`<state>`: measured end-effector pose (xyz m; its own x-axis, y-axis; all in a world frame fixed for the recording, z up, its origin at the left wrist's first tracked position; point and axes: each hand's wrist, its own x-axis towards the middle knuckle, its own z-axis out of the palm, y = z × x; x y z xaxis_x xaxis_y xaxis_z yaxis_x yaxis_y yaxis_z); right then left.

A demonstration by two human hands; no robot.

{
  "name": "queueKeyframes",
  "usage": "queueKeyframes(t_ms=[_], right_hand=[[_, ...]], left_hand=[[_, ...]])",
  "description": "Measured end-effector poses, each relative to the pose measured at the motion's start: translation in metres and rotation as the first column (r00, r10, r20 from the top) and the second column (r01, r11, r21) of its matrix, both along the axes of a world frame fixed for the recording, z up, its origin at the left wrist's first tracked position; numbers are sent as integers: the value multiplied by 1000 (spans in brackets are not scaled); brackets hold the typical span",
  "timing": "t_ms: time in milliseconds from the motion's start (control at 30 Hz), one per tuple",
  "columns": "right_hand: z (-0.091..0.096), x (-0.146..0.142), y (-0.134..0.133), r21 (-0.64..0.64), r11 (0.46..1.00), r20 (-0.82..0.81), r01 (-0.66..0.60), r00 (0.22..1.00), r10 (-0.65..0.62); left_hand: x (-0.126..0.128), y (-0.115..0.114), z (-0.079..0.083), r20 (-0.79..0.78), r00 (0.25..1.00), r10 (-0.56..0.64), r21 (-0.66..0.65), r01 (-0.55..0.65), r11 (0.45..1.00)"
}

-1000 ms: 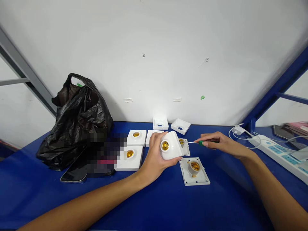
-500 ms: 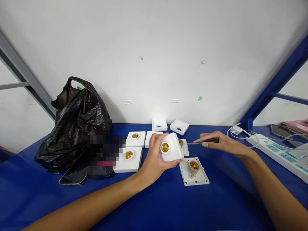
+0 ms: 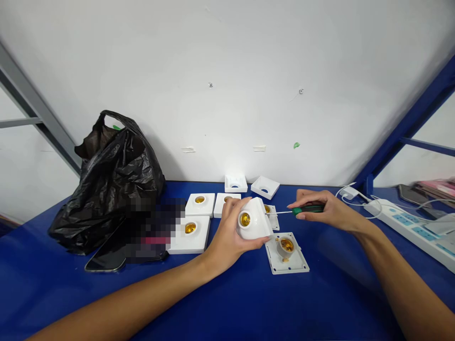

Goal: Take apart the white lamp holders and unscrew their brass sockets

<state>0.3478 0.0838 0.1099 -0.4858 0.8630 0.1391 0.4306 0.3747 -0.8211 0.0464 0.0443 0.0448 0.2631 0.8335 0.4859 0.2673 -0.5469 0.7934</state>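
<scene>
My left hand [image 3: 231,232] grips a white square lamp holder [image 3: 256,222] by its edges, tilted up off the table, its brass-coloured socket facing left. Between the fingers of my right hand [image 3: 314,208] is a screwdriver [image 3: 308,209] with a green and black handle. Its thin shaft points left at the back of the lamp holder; the tip's exact contact is hidden. Below them lies an open lamp holder base [image 3: 295,260] with a bare socket. Another base [image 3: 273,220] lies behind the screwdriver shaft, partly covered.
Several assembled lamp holders [image 3: 199,206] sit left of my hand. Two white covers [image 3: 236,183] [image 3: 265,187] lie by the wall. A black plastic bag [image 3: 117,189] and a phone [image 3: 106,258] are on the left. At right is a power strip [image 3: 414,227] with white cables.
My right fingers have shifted on the screwdriver, and more of its green handle shows. The lamp holder in my left hand has moved very slightly right.
</scene>
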Motion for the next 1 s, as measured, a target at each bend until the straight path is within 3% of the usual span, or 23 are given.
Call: queueKeyframes(t_ms=[200,433,567,700,800,1000], right_hand=[[-1,0,2,-18,1000,16,1,1000,0],[14,6,-12,55,998,217,-38,976,25],[19,18,-8,72,995,183,65,980,-77],[6,25,5,113,975,274,189,938,-214],[-12,26,12,68,988,441,140,884,-156],[-32,31,14,-15,989,552,145,826,-113]], left_hand=[[0,0,-1,-25,1000,16,-11,-16,1000],[4,-5,-5,-244,970,23,61,-9,998],[4,-4,-5,-197,979,56,36,-50,998],[3,-1,-5,-157,983,94,18,-92,996],[3,-2,-4,-151,985,81,12,-80,997],[3,-5,-1,-153,987,54,-32,-59,998]])
